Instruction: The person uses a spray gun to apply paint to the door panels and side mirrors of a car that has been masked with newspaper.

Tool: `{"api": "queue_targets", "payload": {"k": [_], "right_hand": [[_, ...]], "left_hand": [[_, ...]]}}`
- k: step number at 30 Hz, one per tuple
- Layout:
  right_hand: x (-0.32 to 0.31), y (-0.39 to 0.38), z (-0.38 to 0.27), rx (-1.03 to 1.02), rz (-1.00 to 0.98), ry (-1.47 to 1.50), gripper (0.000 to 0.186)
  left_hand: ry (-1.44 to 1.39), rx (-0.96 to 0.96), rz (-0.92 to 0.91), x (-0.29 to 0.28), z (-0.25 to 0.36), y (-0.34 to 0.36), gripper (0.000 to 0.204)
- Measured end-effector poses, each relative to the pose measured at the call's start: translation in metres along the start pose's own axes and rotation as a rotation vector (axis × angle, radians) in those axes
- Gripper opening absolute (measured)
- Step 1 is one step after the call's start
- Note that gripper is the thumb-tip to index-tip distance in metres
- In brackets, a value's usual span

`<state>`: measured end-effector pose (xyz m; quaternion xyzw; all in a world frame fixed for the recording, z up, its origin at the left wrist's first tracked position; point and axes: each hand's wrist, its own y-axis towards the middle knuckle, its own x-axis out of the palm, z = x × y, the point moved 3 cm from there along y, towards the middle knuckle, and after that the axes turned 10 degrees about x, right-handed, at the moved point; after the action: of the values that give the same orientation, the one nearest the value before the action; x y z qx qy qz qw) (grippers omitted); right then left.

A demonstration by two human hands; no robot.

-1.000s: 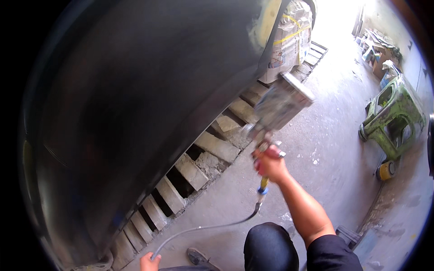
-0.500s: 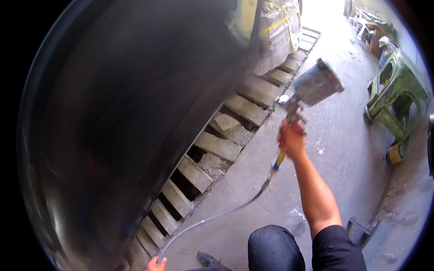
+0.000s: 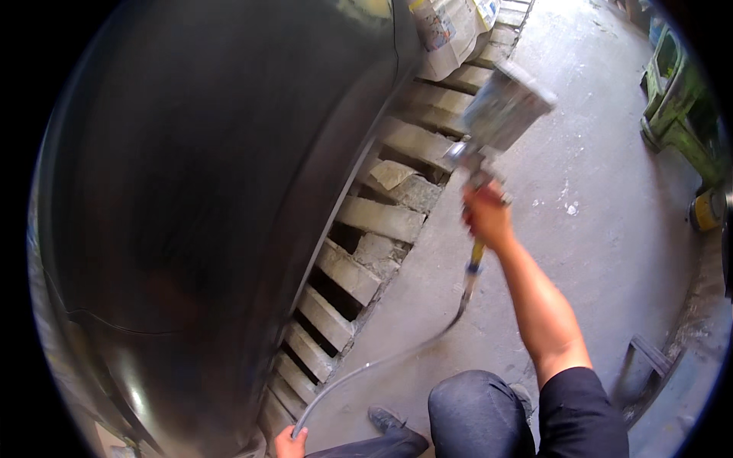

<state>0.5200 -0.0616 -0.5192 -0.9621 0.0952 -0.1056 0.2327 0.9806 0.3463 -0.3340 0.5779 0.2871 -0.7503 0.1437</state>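
My right hand point(image 3: 489, 215) is wrapped around the handle of a spray gun point(image 3: 507, 107), whose grey, paint-stained cup tilts up to the right. Its nozzle points left at a large dark car body panel point(image 3: 206, 168), with a gap between them. From the bottom of the handle a grey air hose point(image 3: 393, 356) curves down to the lower left. There my left hand point(image 3: 290, 443) grips the hose, low at the picture's edge. The gun is slightly blurred.
Concrete slats with gaps point(image 3: 351, 271) run along the panel's lower edge. Masking paper point(image 3: 450, 34) hangs at the panel's far end. Right of the grey floor point(image 3: 534, 267) stand a green plastic stool point(image 3: 683, 122) and a yellow can point(image 3: 704, 210). A grey metal frame point(image 3: 649, 357) is nearer me.
The view has shifted, so the stool sits farther right and the masking paper higher. The gun has moved a little left and up in the picture. Both hands keep their grips.
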Motion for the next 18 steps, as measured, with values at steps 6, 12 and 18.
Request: {"api": "queue_targets", "payload": {"k": [6,12,18], "right_hand": [[-0.041,0.035,-0.043,-0.148,0.219,0.344,0.029],[0.015,-0.018,0.028,0.021,0.065,0.144,0.026],[0.090,-0.134,0.125,0.285,-0.631,0.063,0.033]], "left_hand": [[0.080,0.011,0.046,-0.003,-0.015,-0.009,0.024],[0.106,-0.188,0.196,-0.008,-0.062,-0.026,0.027],[0.181,-0.256,0.132,-0.013,-0.150,-0.046,0.026]]}}
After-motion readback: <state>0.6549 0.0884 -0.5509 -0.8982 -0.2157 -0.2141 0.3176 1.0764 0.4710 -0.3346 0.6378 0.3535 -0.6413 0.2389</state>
